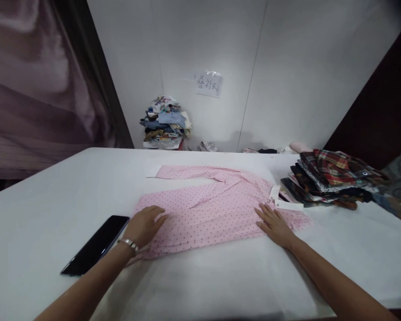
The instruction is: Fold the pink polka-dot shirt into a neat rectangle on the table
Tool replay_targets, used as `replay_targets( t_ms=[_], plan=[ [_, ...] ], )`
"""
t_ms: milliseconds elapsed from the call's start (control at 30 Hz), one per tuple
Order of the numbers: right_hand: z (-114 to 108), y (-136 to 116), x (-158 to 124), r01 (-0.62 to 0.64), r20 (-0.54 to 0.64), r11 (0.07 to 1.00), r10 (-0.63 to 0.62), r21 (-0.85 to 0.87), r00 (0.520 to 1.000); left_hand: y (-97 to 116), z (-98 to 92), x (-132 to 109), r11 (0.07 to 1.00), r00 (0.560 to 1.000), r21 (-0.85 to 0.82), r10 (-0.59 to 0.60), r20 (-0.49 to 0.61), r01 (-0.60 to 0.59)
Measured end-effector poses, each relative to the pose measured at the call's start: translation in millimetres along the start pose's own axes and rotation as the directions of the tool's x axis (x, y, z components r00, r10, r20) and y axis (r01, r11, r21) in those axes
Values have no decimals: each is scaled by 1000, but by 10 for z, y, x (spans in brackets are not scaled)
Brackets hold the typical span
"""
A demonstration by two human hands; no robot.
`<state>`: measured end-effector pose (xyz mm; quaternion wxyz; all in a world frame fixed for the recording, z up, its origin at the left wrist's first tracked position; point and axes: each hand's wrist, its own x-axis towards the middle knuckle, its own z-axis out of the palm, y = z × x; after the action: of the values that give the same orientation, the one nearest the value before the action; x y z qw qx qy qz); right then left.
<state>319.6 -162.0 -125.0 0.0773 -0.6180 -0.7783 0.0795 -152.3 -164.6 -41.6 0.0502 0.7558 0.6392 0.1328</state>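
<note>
A pink shirt (200, 209) with dark dots lies spread on the white table, its hem to the left and its white collar (289, 205) to the right. One sleeve (190, 171) stretches leftward along the far side, ending in a white cuff. My left hand (145, 226), a bracelet on its wrist, rests on the shirt near the hem, thumb apart from the lightly bent fingers. With fingers spread, my right hand (273, 225) lies on the fabric just below the collar. Neither hand grips the cloth visibly.
A black tablet or large phone (96, 244) lies left of the shirt. At the right stands a pile of folded clothes (334, 176), plaid on top. Another clothes stack (167, 122) is beyond the table's far edge. A handwritten sign (209, 84) hangs on the wall.
</note>
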Motion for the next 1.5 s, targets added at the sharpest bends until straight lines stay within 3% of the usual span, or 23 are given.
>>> replay_targets(
  t_ms=[133, 233, 400, 467, 567, 733, 900, 1033, 1133, 1233, 1367, 1500],
  plan=[
    [58, 29, 8, 24, -42, 1000, -24, -10, 999, 275, 165, 435, 995, 995, 103, -13, 103, 2],
    [83, 50, 4, 29, -45, 1000, -29, 7, 999, 359, 297, 701, 981, 983, 190, -12, 184, -24],
    [-111, 92, 106, 25, 50, 996, -29, 82, 998, 223, 215, 993, 969, 992, 245, -24, 123, -7],
    [-287, 50, 293, 50, 6, 992, -51, 114, 999, 147, 190, 1047, 966, 992, 255, -57, 108, 28],
    [-582, -201, 794, 65, -79, 978, -50, 200, 996, 82, 249, 1056, 968, 985, 245, -85, 153, 45],
    [-799, -1084, 1996, 122, 21, 969, -130, 216, 991, 75, 366, 1011, 969, 973, 247, -80, 216, 25],
    [-524, -1899, 3021, 153, 72, 973, -168, 175, 983, 57, 372, 1004, 962, 968, 272, -81, 236, 14],
    [-195, -2183, 3427, 61, 101, 988, -76, 141, 992, 34, 366, 1004, 961, 965, 274, -89, 246, 19],
    [-60, -2196, 3566, 9, 79, 985, -23, 175, 997, 22, 360, 1014, 965, 964, 261, -90, 252, 22],
    [-163, -2073, 3689, 4, -17, 957, 1, 289, 1000, -17, 315, 1077, 970, 961, 237, -108, 255, 46],
    [-698, -1703, 3856, 5, -253, 860, 145, 510, 957, -142, 132, 1319, 968, 950, 208, -191, 247, 140],
    [-1358, -1120, 3852, 57, -431, 690, 383, 722, 817, -304, -89, 1690, 956, 948, 171, -266, 177, 237]
  ],
)
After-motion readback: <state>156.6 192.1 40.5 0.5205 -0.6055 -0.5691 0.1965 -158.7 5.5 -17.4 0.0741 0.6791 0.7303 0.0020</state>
